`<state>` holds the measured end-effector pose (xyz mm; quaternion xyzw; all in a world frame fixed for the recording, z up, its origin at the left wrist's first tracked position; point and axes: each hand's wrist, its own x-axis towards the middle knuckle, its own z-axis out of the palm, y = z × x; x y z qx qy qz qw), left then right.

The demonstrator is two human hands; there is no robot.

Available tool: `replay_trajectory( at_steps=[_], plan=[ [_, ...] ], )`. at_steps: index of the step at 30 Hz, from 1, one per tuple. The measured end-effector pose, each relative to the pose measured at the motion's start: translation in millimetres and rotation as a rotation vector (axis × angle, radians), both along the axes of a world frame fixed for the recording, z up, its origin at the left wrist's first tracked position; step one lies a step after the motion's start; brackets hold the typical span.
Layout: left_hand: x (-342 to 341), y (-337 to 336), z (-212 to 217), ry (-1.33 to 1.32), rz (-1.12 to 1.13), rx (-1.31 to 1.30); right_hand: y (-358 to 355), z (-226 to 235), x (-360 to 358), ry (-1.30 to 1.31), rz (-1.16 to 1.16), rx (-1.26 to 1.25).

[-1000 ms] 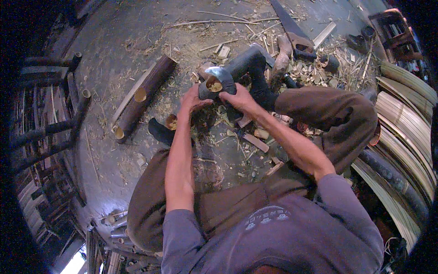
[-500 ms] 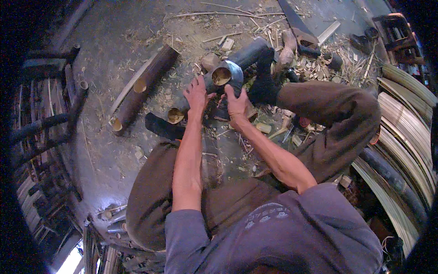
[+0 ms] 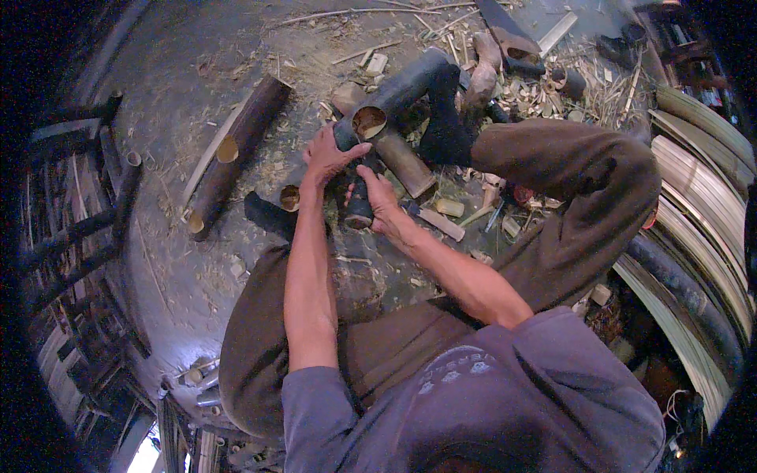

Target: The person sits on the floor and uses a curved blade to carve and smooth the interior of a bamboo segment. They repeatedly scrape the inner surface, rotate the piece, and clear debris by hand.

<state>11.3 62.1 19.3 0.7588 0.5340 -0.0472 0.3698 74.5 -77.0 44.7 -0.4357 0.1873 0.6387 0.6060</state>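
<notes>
A dark bamboo tube (image 3: 359, 211) stands steeply tilted between my feet. My right hand (image 3: 380, 203) is wrapped around its lower part. My left hand (image 3: 323, 158) grips its upper part, thumb stretched across toward the right hand. Just beyond lies a thicker dark bamboo pole (image 3: 406, 83), with a round hollow opening facing me near my left fingers. A short brown bamboo piece (image 3: 406, 164) lies beside my right hand. Another round opening (image 3: 289, 197) shows near my left foot; what it belongs to is partly hidden by my left arm.
On the left lies a dark bamboo pole (image 3: 246, 130) with cut openings and a pale strip alongside. A handsaw (image 3: 512, 43) rests at the far right among wood chips (image 3: 544, 98). Bent bamboo strips (image 3: 694, 213) line the right side. Bamboo frames (image 3: 75, 205) stand left.
Both hands have shifted slightly left, and my right hand has moved lower. The dark tube now tilts down toward me, and the brown bamboo piece beside it has come into view.
</notes>
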Motion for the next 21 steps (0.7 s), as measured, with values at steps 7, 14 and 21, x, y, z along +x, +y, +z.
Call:
replay_trajectory(
  at_steps=[7, 14, 21],
  plan=[
    [10.9, -22.2, 20.6, 0.258, 0.131, 0.14, 0.3, -43.5, -22.6, -0.486, 0.055, -0.144],
    [3.7, -14.6, -3.6, 0.26, 0.136, 0.127, 4.1, -34.0, -5.2, -0.492, 0.172, -0.208],
    [-7.3, -21.1, -13.5, 0.175, -0.055, 0.298, 31.8, 65.6, 155.1, -1.865, 1.148, -0.165]
  ],
)
